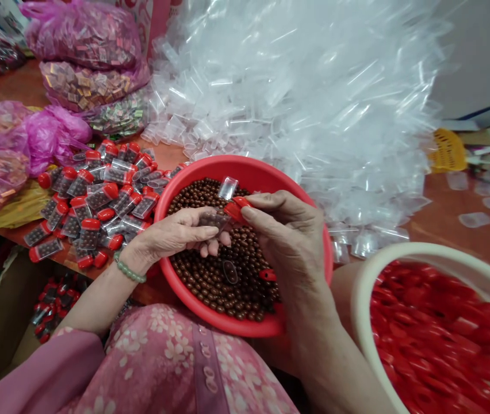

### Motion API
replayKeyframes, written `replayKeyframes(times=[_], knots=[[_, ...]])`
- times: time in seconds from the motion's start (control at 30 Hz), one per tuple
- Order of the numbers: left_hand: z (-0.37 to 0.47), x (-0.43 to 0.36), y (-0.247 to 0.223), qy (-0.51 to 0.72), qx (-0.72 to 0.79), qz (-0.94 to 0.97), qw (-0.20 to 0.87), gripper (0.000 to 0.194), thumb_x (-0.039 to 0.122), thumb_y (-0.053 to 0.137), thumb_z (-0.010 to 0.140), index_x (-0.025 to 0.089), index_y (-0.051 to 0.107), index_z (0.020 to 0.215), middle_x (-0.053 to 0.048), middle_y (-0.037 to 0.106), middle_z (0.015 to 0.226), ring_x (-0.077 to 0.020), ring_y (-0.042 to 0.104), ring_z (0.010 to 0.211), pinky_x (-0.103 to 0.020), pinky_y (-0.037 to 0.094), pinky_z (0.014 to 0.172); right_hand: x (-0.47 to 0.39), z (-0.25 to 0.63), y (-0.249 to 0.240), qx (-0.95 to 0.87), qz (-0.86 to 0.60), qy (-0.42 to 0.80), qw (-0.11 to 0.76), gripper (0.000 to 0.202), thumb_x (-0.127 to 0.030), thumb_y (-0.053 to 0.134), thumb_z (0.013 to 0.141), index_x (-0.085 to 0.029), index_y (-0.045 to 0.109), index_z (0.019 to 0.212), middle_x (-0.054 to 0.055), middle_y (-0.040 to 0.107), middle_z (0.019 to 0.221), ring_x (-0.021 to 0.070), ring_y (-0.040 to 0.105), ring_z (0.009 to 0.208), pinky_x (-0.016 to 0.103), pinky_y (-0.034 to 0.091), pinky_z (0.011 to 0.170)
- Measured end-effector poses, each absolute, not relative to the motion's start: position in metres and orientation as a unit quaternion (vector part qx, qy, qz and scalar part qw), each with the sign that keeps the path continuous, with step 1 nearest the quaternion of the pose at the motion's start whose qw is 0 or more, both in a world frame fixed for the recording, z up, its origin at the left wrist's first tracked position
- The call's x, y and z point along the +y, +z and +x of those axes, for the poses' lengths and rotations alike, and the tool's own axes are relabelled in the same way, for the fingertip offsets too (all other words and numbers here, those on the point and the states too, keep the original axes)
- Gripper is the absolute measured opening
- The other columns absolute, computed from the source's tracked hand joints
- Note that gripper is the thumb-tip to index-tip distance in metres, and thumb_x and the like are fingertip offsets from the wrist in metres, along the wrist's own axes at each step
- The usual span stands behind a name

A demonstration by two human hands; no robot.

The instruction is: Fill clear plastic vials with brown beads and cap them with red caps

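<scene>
Over a red basin [309, 207] of round brown balls [202, 287], my left hand [184, 233] is closed around a small clear plastic container [214, 219] with dark contents. My right hand [286, 230] pinches a red plastic cap [237, 209] between thumb and fingers, right at the container's open end; whether they touch I cannot tell. Among the balls stands a clear empty container [228, 188], and a second one [230, 272] is partly sunk with its opening up. Another red cap [267, 275] lies on the balls beside my right palm.
Filled, red-capped containers [98, 195] are heaped on the table at left, with more in a cardboard box [1, 305] below. Clear empty containers [297, 98] form a big pile behind. A white tub [359, 310] of red caps [435, 333] stands right. Pink bags [85, 34] sit back left.
</scene>
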State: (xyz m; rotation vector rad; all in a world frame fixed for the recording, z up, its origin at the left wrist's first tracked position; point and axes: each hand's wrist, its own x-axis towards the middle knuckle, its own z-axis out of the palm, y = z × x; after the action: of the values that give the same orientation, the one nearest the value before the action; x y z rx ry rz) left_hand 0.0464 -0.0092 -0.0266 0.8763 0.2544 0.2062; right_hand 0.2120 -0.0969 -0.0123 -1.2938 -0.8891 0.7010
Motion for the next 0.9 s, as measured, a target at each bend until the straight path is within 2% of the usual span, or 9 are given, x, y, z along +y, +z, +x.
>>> replayKeyframes(times=[0.3,0.5,0.73,0.9], knots=[[0.049,-0.009,-0.024,0.097,0.147,0.473,0.864,0.04,0.044,0.074,0.079,0.013,0.059,0.099,-0.001,0.063,0.082,-0.0049,0.057,0.06,-0.019,0.043,0.055,-0.096,0.212,-0.012,-0.375,-0.546,0.375,0.648,0.02,-0.031,0.087,0.065,-0.027,0.072,0.078,-0.005,0.072,0.078,0.0111,0.068,0.074,0.027,0.057,0.073],[0.052,-0.01,-0.017,0.11,0.196,0.508,0.831,0.044,0.055,0.067,0.081,0.013,0.057,0.09,0.001,0.061,0.077,-0.0033,0.053,0.055,-0.019,0.038,0.051,-0.093,0.208,-0.01,-0.338,-0.527,0.417,0.659,0.024,-0.032,0.09,0.06,-0.027,0.071,0.074,-0.006,0.072,0.076,0.0103,0.067,0.074,0.024,0.058,0.071],[0.053,-0.011,-0.015,0.096,0.214,0.54,0.808,0.038,0.049,0.066,0.083,0.013,0.057,0.092,0.001,0.061,0.075,-0.0052,0.054,0.058,-0.021,0.039,0.054,-0.089,0.207,-0.011,-0.331,-0.523,0.424,0.661,0.024,-0.03,0.091,0.057,-0.026,0.07,0.068,-0.007,0.072,0.073,0.0087,0.067,0.07,0.021,0.057,0.068],[0.054,-0.013,-0.015,0.133,0.233,0.536,0.8,0.028,0.039,0.067,0.084,0.014,0.057,0.092,0.004,0.057,0.073,-0.0043,0.051,0.058,-0.021,0.039,0.057,-0.088,0.206,-0.011,-0.326,-0.538,0.408,0.661,0.022,-0.029,0.088,0.059,-0.026,0.07,0.07,-0.005,0.073,0.073,0.0112,0.068,0.068,0.025,0.059,0.067]])
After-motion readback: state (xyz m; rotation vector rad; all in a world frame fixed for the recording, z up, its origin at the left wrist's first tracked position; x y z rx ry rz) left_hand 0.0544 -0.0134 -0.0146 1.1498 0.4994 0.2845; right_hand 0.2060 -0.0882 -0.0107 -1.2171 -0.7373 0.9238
